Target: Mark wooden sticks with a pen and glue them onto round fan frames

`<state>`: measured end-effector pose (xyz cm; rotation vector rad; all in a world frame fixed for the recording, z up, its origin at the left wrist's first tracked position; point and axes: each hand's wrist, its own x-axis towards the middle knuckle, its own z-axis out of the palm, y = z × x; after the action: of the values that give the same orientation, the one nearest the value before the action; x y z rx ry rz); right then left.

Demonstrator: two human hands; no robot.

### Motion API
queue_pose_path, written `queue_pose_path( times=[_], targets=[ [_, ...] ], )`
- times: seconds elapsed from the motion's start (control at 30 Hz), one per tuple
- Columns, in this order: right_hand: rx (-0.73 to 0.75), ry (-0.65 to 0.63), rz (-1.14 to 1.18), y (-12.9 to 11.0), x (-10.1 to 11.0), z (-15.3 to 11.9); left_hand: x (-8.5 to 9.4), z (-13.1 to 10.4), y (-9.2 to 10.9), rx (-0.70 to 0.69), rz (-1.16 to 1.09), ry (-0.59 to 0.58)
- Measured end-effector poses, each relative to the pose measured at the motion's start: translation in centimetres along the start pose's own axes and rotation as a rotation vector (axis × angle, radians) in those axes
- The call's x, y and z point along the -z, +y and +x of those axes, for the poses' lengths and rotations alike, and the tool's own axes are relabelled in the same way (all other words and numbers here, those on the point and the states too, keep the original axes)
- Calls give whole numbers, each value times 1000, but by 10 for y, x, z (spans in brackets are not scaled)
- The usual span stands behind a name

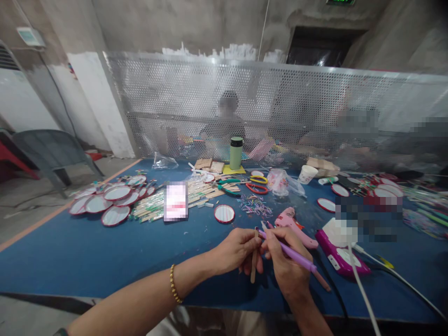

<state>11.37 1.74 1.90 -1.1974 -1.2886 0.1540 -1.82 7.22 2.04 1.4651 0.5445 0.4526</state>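
Note:
My left hand (245, 245) pinches a flat wooden craft stick (254, 261), which stands nearly upright over the front of the table. My right hand (289, 261) is closed round a purple pen (297, 257), its tip touching or very close to the stick's upper end. What lies at that tip is too small to make out. Just beyond my right hand lies a pink glue gun (294, 226). A round white disc with a red rim (224, 213) and a pile of small coloured pieces (255, 205) lie beyond my hands.
Red-rimmed discs (117, 192) are heaped at left, beside wooden sticks (150, 207) and a blurred lit screen (176, 201). Pliers (257, 187), a green bottle (236, 154) and a paper cup (308, 174) stand or lie farther back. A magenta power strip (341, 256) with cables sits at right.

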Motion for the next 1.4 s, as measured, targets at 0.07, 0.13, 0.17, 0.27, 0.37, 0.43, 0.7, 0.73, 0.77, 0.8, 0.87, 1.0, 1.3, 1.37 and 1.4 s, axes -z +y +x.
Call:
queue_pose_path(
  times=[0.07,0.13,0.17,0.27,0.37,0.43,0.7,0.73,0.77,0.8,0.87,1.0,1.3,1.37,1.4],
  targets=[
    [-3,-6,-4,0,0,0,0,0,1,4,-2,-1],
    [1,-14,-7,1,-1,-1,0,0,1,5,-9,0],
    [6,-15,-5,1,-1,-1,0,0,1,3,-13,1],
    [13,-15,0,3,-1,-2,0,0,0,3,-10,4],
    [7,-28,-6,3,0,-2,0,0,-1,7,11,9],
    [7,-27,-16,3,0,-2,1,0,-2,-2,7,5],
    [-8,3,-20,2,1,-1,2,2,-8,-16,-39,-4],
    [-5,3,-23,2,1,-1,2,2,-8,-15,-37,-1],
    [-1,3,-25,2,1,-2,2,3,-8,-15,-35,2],
    [6,5,-27,2,1,-2,2,3,-9,-15,-33,2],
    [13,5,-28,1,1,-2,2,3,-9,-18,-29,-1],
    [0,-11,-33,0,1,-1,2,3,-10,-19,-16,0],
    [-3,0,-40,1,0,-1,2,2,-6,-14,-17,0],
    [-17,10,-28,1,0,-1,2,1,-5,-10,-28,-3],
    [-23,13,-24,0,0,-1,1,1,-5,-7,-33,-4]
  ],
)
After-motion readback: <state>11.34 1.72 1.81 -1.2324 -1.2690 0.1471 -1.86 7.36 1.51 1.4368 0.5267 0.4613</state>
